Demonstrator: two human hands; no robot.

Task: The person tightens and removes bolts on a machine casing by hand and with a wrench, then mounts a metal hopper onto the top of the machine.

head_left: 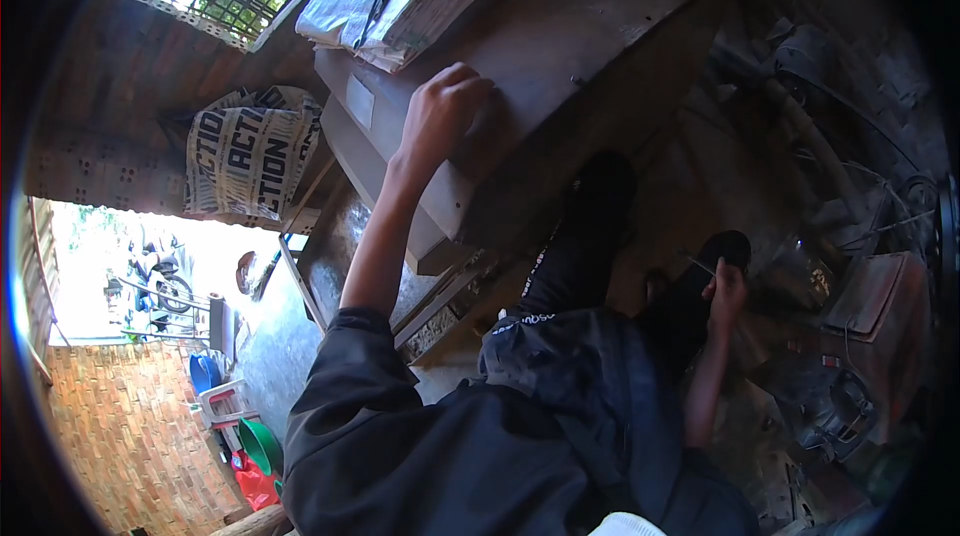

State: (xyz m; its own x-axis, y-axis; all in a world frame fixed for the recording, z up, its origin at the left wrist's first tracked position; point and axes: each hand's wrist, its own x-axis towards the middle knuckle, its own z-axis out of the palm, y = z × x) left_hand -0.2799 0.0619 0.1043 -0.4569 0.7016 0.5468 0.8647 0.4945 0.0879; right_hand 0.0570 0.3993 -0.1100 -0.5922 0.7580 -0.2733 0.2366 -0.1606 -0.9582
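Note:
My left hand (447, 111) rests on the flat top of a large brown box-like cabinet (590, 21), with its fingers curled in. Whatever they may hold is hidden. Down by my right knee, my right hand (727, 288) is closed around a thin rod-like tool (697, 262); its tip points to the left, and its kind is too dark to make out. Beyond my left hand lies a thick stack of worn papers (400, 1) on the cabinet. A pair of dark, slim scissors or pliers (378, 4) lies across the stack.
A printed sack (252, 154) stands left of the cabinet. Dark clutter and a dusty box (875, 301) fill the right side. At lower left are a green basin (260, 447), a red bag (255, 484) and a brick surface (130, 426). A motorbike (165, 286) stands outside.

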